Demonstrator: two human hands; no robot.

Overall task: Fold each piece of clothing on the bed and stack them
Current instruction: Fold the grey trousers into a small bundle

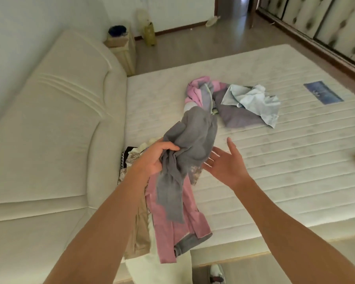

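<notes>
My left hand (154, 158) grips a bunched grey and pink garment (191, 140) and holds it up over the bed; its pink lower part (172, 226) hangs down toward the near edge. My right hand (228, 167) is open, palm toward the cloth, just right of it and apart from it. A pile of clothes lies mid-mattress: a pink piece (195, 93), a purple one (236, 115) and a light blue one (256, 103). Under the held garment lie beige and patterned clothes (139, 226), partly hidden.
The white quilted mattress (285, 165) has a blue label (323, 92). A cream padded headboard (49, 124) runs along the left. A nightstand (123, 50) stands beyond it. Wardrobe doors (324, 27) line the far right. A shoe (216, 272) shows on the floor.
</notes>
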